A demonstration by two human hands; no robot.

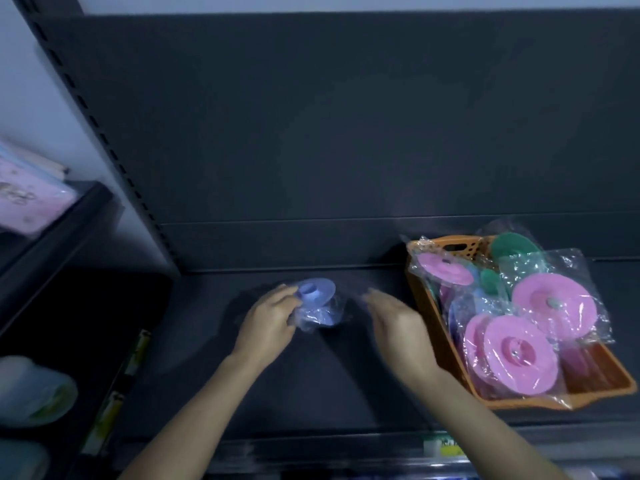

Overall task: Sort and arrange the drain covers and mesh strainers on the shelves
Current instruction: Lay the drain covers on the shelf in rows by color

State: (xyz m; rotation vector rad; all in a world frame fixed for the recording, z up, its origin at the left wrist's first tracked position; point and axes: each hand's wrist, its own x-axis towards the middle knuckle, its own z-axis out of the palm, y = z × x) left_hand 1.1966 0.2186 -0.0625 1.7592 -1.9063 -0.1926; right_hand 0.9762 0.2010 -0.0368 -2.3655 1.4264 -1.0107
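An orange perforated plastic basket (420, 299) stood on the right part of the dark shelf (311, 393), set at an angle with its far end near the back panel. The basket held drain covers sealed in clear plastic bags, heaped loosely and rising above the rim. Pink drain covers (519, 355) made up most of the load: two overlapped at the near end, one lay higher at the right, and one leaned against the far left corner. Green drain covers (512, 245) sat at the far end, one propped above the rim. Pale blue pieces showed between the pink ones; their number could not be determined. Well to the left of the basket, a bagged blue drain cover (317, 299) rested on the shelf surface near the back. The left hand (266, 323) gripped it from the left side, fingers curled around the wrapped lower part. The right hand (394, 323) was between the cover and the basket, blurred, fingers extended and holding nothing. On an adjacent shelf (69, 230) at far left lay a pink packet (31, 199).
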